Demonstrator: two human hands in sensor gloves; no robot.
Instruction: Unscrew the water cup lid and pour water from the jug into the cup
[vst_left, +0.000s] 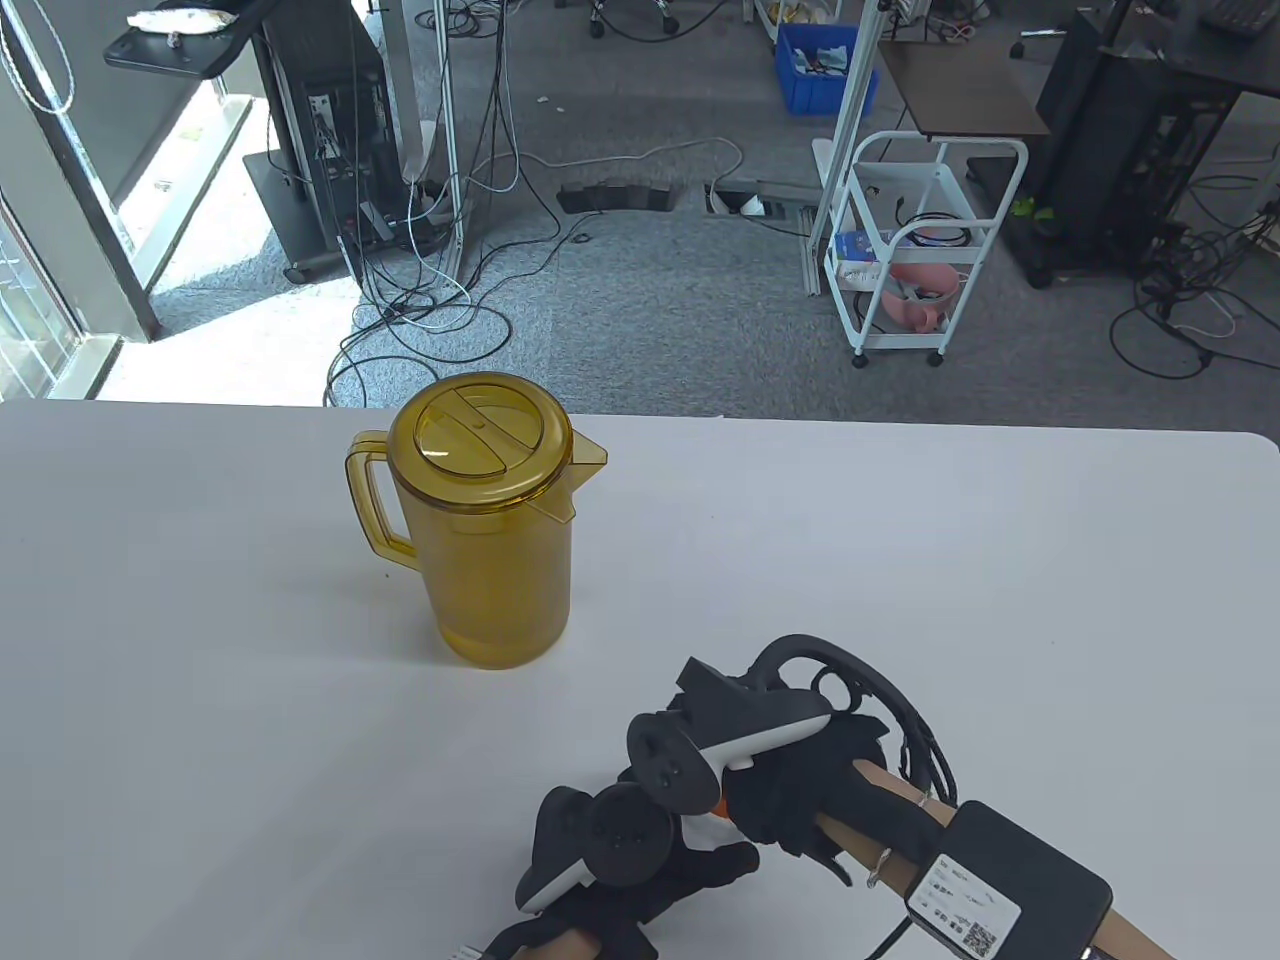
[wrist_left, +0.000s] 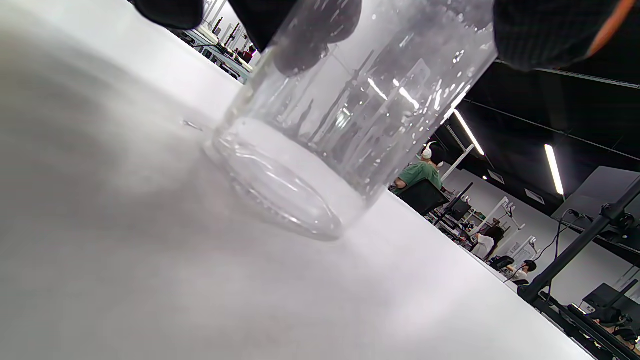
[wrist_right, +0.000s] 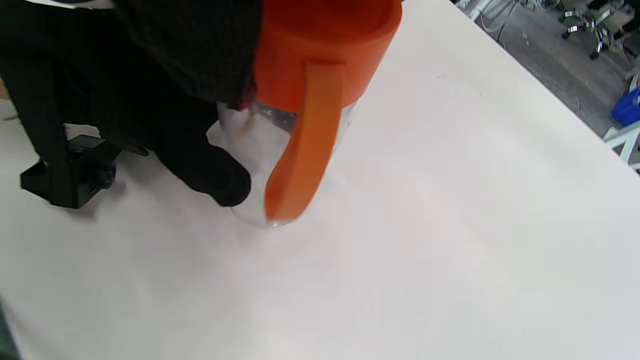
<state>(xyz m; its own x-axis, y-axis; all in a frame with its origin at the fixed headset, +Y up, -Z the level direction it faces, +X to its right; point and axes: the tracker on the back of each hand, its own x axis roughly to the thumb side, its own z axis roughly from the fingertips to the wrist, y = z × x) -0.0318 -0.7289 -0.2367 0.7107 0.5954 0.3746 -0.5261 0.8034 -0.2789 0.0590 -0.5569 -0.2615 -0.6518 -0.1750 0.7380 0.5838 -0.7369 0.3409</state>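
An amber jug (vst_left: 482, 540) with its lid on stands upright on the white table (vst_left: 1000, 600), handle to the left and spout to the right. Close to the front edge both hands meet over the clear water cup (wrist_left: 320, 130), which stands on the table. My left hand (vst_left: 690, 875) grips the cup's body, its fingers (wrist_right: 210, 170) curled round the glass. My right hand (vst_left: 790, 790) grips the orange lid (wrist_right: 325, 45) from above, and the lid's strap (wrist_right: 307, 145) hangs down the side. In the table view only a sliver of the orange lid (vst_left: 718, 805) shows.
The jug stands about a hand's length behind and to the left of the hands. Beyond the table's far edge lie floor cables (vst_left: 430, 300), a white cart (vst_left: 920, 260) and a blue bin (vst_left: 820, 65).
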